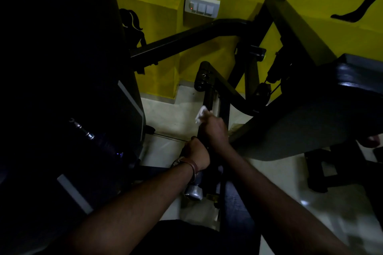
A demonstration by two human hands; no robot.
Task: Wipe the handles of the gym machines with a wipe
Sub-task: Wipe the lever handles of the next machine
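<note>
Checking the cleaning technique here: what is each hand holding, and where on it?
The right hand grips a bunched white wipe against the black handle bar, mid-length. The left hand grips the same bar lower down.

Both bare forearms reached forward and down, converging near the middle. The left hand (196,154) was curled into a fist — knuckles up, a band at its wrist. The right hand (214,128) sat just beyond and above it, fingers curled tight too — the two hands nearly touched.
</note>
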